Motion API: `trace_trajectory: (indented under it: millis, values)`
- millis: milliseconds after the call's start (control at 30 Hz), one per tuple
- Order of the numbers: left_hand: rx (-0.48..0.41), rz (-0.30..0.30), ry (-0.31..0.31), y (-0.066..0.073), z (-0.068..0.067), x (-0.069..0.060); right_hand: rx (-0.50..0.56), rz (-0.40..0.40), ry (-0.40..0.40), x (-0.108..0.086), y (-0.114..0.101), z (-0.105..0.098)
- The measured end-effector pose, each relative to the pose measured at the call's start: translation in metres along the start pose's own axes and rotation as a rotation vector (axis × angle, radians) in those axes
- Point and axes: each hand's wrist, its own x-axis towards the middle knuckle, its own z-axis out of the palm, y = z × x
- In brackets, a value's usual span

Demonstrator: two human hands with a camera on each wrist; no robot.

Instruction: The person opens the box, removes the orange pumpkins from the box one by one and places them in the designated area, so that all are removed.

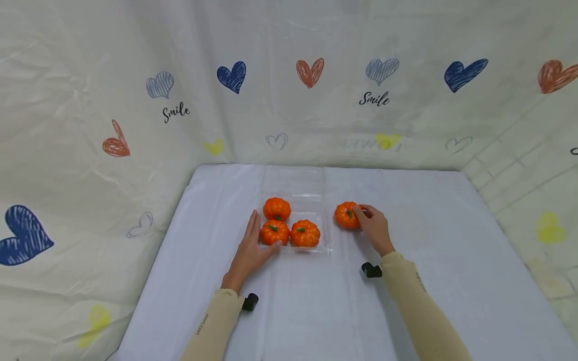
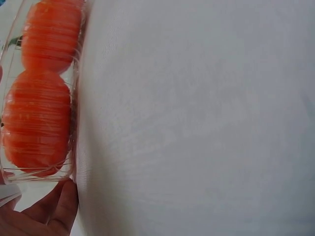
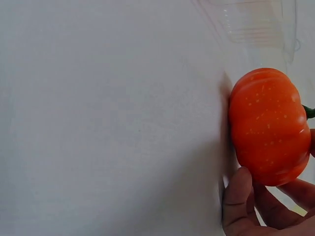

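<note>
Three small orange pumpkins, one at the back left (image 1: pixel 276 207), one at the front left (image 1: pixel 274 233) and one at the front right (image 1: pixel 305 233), sit in a clear plastic box (image 1: pixel 326 245). My left hand (image 1: pixel 250 250) rests against the box's left side with fingers straight and the thumb at its front edge. In the left wrist view, fingertips (image 2: pixel 66 204) touch the box's corner. To the right of the box, my right hand (image 1: pixel 376 228) grips another orange pumpkin (image 3: pixel 268 128) by its right side. That pumpkin's green stem (image 3: pixel 309 112) shows, and it is at the tabletop.
The box's clear lid (image 1: pixel 293 180) lies folded back behind it. A white cloth (image 1: pixel 298 306) covers the table. A pale curtain (image 1: pixel 271 40) printed with hearts hangs behind and at the sides. Small black devices (image 1: pixel 371 269) are at both wrists.
</note>
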Motion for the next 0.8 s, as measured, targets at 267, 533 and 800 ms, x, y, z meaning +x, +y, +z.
trace_trajectory:
  millis: [267, 533, 800]
  values:
    - [0.010, 0.003, 0.013, 0.000, 0.001, 0.000, -0.005, 0.031, 0.050, 0.002, 0.009, 0.005]
    - [0.005, -0.008, -0.005, 0.001, 0.002, 0.001, 0.068, 0.014, 0.155, -0.003, 0.004, -0.004]
    - [0.002, -0.001, 0.007, -0.001, 0.002, 0.000, 0.186, -0.127, 0.173, -0.020, -0.019, -0.008]
